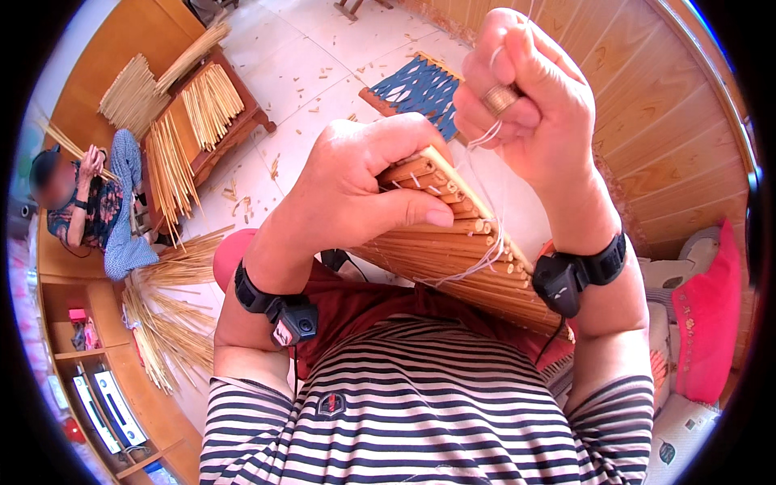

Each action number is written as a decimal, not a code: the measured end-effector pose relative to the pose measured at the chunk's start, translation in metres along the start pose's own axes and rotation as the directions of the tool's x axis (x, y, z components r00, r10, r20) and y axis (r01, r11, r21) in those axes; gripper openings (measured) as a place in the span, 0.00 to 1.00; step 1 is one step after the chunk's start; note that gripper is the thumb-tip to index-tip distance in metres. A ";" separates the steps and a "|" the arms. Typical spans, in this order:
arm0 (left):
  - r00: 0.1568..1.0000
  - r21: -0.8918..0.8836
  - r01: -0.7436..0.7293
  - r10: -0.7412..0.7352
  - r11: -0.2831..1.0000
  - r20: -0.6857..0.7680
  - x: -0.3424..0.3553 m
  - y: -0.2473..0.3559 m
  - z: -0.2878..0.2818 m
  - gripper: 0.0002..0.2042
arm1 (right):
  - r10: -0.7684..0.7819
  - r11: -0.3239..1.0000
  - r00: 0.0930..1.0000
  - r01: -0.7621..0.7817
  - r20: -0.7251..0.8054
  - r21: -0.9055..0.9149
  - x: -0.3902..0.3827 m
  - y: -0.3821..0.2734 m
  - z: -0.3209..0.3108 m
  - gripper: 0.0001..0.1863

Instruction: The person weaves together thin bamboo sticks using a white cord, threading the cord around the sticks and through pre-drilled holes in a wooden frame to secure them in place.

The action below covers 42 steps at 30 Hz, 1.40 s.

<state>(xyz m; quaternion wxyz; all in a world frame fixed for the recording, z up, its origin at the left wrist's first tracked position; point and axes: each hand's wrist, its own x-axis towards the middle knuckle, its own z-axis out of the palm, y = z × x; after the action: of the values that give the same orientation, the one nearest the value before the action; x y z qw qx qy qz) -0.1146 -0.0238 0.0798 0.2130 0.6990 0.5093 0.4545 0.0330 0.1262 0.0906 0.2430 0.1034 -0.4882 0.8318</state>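
Observation:
A thick panel of tan stalks point(457, 263) lies across my lap, their round cut ends facing right. A pale flat strip point(469, 190) runs along that edge. My left hand point(339, 182) grips the panel's upper corner, thumb on the near side and fingers over the far side. White thread point(495, 257) is stitched through the edge and hangs in loose loops there. From it the thread runs up to my right hand point(541, 113), raised above the panel with fingers closed on it. A brass-coloured ring thimble point(500, 99) sits on one finger. Whether a needle is in the pinch is unclear.
A blue woven-seat stool point(416, 89) stands beyond my hands. At left, a person point(89, 198) holds stalks beside a low wooden table point(234, 101) laden with stalk bundles. Loose stalks point(174, 299) spread on the floor. A red cushion point(711, 311) lies at right, below the wood-panelled wall point(671, 121).

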 end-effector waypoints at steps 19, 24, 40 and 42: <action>0.993 -0.250 0.082 -0.058 0.965 0.102 0.007 -0.029 -0.009 0.25 | -0.099 0.988 0.979 0.077 -0.177 -0.131 -0.011 -0.002 -0.031 0.13; 0.912 -0.229 0.396 -0.352 0.889 0.211 -0.002 -0.024 -0.034 0.23 | 0.051 0.850 0.819 -0.336 -0.572 -0.405 -0.041 -0.020 -0.032 0.15; 0.934 0.596 -0.271 0.357 0.756 -0.028 0.050 0.065 -0.032 0.10 | -0.707 0.466 0.597 -0.009 -0.379 -0.885 -0.067 -0.054 0.004 0.12; 0.812 0.693 -0.436 0.583 0.574 0.027 0.046 -0.001 -0.009 0.10 | -0.640 0.585 0.600 -0.026 -0.480 -0.811 -0.081 -0.034 -0.013 0.11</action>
<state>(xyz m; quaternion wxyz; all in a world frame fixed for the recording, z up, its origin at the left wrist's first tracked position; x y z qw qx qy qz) -0.1200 0.0173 0.1029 -0.2471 0.7932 0.4322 0.3506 0.1208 0.1263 0.0772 0.5933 -0.2592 -0.6125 0.4534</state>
